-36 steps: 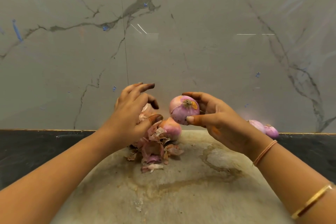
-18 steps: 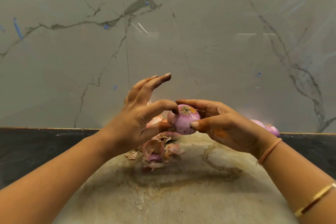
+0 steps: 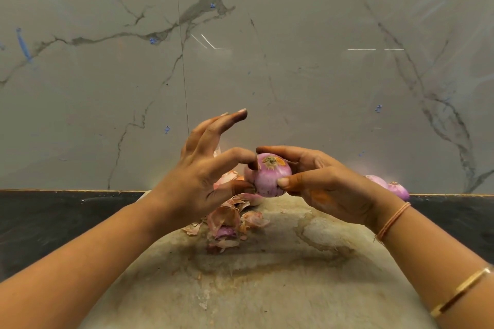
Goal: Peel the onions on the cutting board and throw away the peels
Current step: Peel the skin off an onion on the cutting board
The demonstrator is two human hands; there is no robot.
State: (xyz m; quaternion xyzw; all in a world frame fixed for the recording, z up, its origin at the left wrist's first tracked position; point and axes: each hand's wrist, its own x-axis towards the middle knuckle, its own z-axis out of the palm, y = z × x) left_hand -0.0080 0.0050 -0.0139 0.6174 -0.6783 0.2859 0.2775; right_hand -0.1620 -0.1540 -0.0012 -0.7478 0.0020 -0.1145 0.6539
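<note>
Now, onion [image 3: 270,177]: held above the cutting board [image 3: 267,288].
Right hand [image 3: 326,184]: fingers and thumb curl round it.
Left hand [image 3: 203,179]: thumb and forefinger pinch its side; other fingers spread.
Peels [image 3: 227,222]: heaped on the board.

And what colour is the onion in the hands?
Pinkish purple onion, seen in the head view.

i've got both bare forearms angled in from the lower corners, hands meeting mid-frame. the bare right hand [image 3: 323,181] curls round the small round pink-purple onion [image 3: 270,177], thumb flat against its near side, index finger arched over the top, palm turned toward me. the bare left hand [image 3: 200,184] pinches at the onion's left flank with thumb and bent index finger, and its other fingers [image 3: 227,123] stand straight and splayed, pointing up and away.
</note>
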